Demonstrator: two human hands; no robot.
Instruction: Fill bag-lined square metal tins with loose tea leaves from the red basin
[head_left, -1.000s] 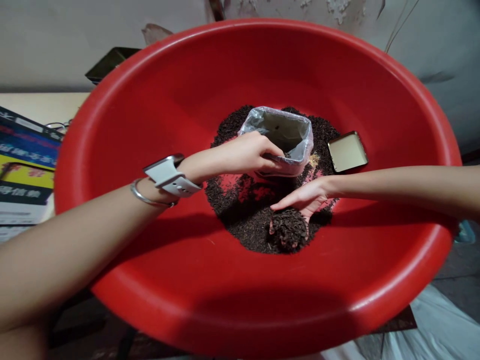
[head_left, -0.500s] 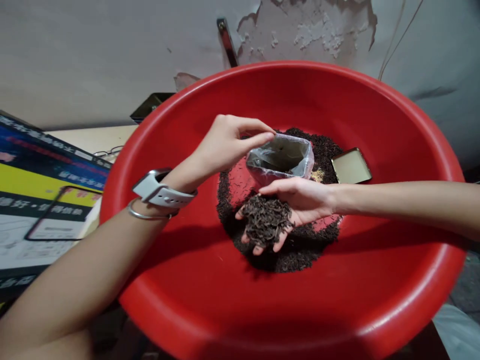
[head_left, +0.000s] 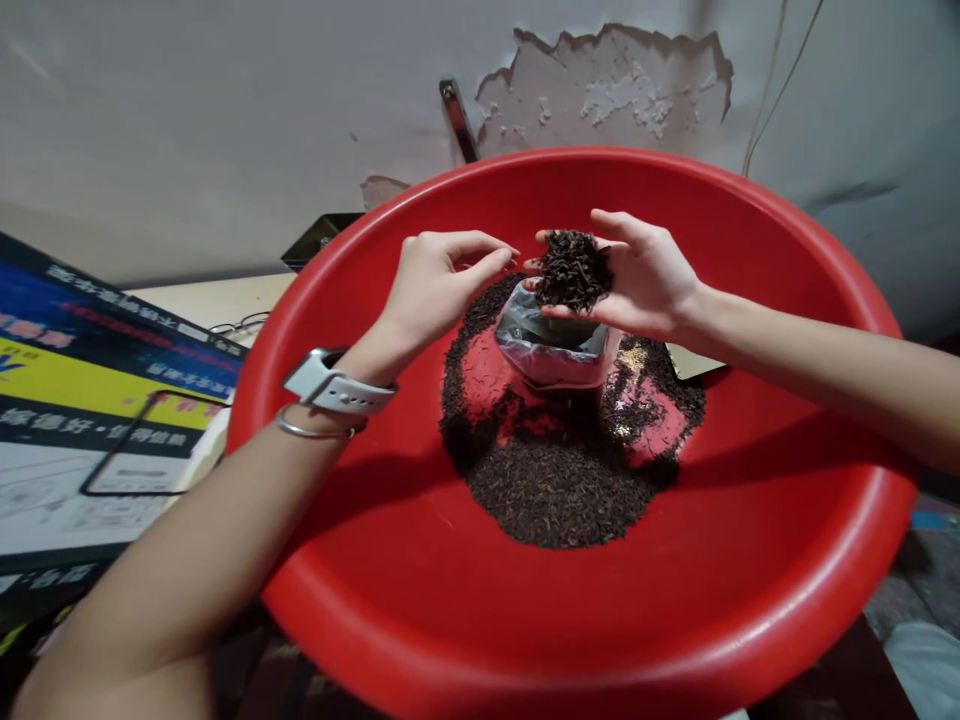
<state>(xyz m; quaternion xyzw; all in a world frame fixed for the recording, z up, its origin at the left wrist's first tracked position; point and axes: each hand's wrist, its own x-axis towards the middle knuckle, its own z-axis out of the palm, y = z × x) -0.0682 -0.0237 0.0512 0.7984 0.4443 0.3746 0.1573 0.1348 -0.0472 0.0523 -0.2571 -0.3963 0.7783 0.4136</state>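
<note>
Cupping tea leaves (head_left: 574, 268) above bag (head_left: 556, 350) | right hand (head_left: 646, 282) fingers curled | left hand (head_left: 435, 285) fingers loosely apart

The left wrist (head_left: 369, 352) wears a white-strapped watch (head_left: 335, 385) and a thin silver bangle (head_left: 307, 431).

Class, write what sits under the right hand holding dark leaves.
Under the right hand, cupping dark leaves, stands an open plastic bag in the red basin. The hand covers part of its mouth; its contents are hidden.
</note>
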